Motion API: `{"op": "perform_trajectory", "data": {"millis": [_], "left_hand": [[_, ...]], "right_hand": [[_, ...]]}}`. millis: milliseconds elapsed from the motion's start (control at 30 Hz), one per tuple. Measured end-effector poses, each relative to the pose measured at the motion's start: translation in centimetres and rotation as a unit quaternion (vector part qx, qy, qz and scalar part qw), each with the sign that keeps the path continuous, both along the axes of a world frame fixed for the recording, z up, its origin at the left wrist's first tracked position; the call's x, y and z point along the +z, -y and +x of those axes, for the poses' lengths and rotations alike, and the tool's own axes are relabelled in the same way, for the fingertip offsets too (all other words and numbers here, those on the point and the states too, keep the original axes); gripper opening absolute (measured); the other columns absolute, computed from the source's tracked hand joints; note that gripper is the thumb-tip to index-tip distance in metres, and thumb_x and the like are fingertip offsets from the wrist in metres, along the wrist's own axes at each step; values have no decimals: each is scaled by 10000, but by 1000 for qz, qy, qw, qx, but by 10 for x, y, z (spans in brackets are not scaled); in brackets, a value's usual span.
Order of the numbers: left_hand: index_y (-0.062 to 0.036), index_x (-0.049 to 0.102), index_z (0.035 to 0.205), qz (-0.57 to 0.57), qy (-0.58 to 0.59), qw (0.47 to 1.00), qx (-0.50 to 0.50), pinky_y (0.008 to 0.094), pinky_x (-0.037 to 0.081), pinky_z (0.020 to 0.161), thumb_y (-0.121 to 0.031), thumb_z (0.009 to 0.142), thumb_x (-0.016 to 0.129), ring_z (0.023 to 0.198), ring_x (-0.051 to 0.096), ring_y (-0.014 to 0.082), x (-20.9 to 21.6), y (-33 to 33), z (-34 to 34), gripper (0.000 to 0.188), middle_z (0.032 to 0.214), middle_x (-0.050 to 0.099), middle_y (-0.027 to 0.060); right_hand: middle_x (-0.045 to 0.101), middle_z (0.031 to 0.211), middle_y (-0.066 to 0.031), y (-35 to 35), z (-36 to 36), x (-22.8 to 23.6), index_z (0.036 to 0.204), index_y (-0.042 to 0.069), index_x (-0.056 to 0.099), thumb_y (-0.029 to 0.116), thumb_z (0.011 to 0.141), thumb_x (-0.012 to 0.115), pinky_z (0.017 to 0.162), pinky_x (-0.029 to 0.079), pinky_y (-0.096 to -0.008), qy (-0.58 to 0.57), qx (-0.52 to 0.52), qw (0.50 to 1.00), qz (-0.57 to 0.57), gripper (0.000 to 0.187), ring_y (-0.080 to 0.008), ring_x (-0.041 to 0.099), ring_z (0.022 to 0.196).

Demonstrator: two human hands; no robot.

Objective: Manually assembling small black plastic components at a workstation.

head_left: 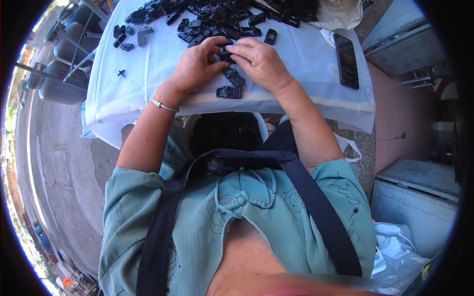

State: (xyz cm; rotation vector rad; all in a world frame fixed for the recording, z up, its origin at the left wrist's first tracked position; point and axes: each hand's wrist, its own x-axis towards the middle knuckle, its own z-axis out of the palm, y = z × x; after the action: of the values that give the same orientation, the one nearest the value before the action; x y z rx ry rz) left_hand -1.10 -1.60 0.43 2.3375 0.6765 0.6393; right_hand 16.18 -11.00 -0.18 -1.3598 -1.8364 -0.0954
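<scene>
Over the white-covered table [148,74], my left hand [196,65] and my right hand [260,64] meet at a small black plastic part [225,55]. Thumbs and fingers of both hands are closed around it, hiding some of its shape. Just below my fingers lies a black clip-like piece [234,77], tilted. Another black piece [228,92] rests closer to the table's near edge. Beyond my hands spreads a large heap of similar black plastic parts [212,22].
Several loose dark parts [127,47] and a small black cross-shaped piece [122,73] lie at the left. A phone [346,61] is on the right, near a pale plastic bag [340,14]. Below the table's edge stands a white tub [264,129] holding dark contents.
</scene>
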Motion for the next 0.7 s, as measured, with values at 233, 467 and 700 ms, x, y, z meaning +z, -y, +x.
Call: {"op": "perform_trajectory", "data": {"millis": [233, 467, 700], "left_hand": [[-112, 580, 1203, 55, 19, 998, -6, 306, 548, 700, -142, 728, 775, 734, 638, 179, 7, -4, -12, 514, 932, 658, 88], [-131, 601, 1199, 36, 2, 999, -11, 299, 534, 656, -119, 734, 748, 661, 616, 162, -3, -7, -7, 488, 941, 665, 63], [-164, 540, 1278, 31, -4, 999, 7, 307, 534, 658, -142, 741, 747, 667, 615, 166, 5, 0, -3, 576, 963, 684, 47]], "right_hand": [[636, 908, -83, 7, -6, 0, 1022, 79, 707, 72, 812, 688, 741, 538, -307, 42, -2, 999, -1, 211, -232, 637, 830], [644, 932, -70, 5, -3, -5, 1023, 88, 710, 68, 809, 699, 756, 531, -286, -64, -9, 998, -24, 215, -204, 634, 831], [646, 980, -77, 7, -1, -4, 1045, 94, 699, 57, 817, 690, 767, 532, -279, -58, -14, 998, 6, 231, -201, 640, 864]]}}
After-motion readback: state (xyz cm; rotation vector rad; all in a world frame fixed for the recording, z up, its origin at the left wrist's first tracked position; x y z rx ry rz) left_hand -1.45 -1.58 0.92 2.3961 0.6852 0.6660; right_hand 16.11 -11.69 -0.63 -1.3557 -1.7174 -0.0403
